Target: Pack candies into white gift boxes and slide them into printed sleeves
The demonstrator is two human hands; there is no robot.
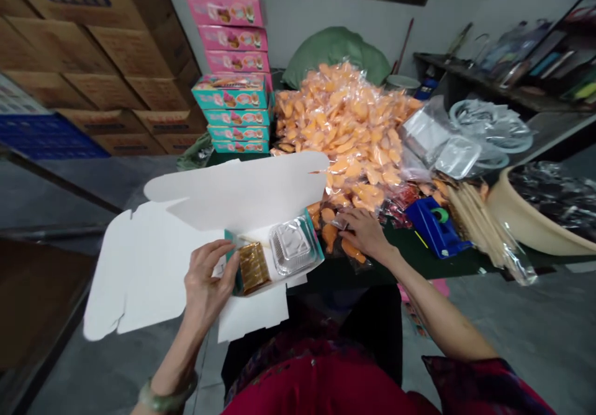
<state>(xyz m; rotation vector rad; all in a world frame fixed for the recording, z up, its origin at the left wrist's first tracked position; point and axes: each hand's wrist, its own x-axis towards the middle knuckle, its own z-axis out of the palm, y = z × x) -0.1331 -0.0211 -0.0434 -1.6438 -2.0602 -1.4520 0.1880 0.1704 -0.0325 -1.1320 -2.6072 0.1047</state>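
Observation:
A small open carton (302,270) with teal inner walls sits at the table's front edge. Inside it lie a gold foil-wrapped block (254,267) on the left and a clear plastic tray (292,246) on the right; a thin pale stick shows behind the block. My left hand (209,275) is closed at the carton's left end, thumb and fingers about its wall. To the right of the carton, my right hand (365,233) reaches over orange pieces in clear bags (329,232), its fingertips closed on the clear plastic of one.
Unfolded white cardboard (144,266) spreads left of the carton. Behind is a large heap of bagged orange pieces (344,123). Pink boxes (233,36) and teal boxes (239,117) are stacked at the back. A blue tape dispenser (435,228), wooden sticks (479,222) and a cream basin (526,216) stand right.

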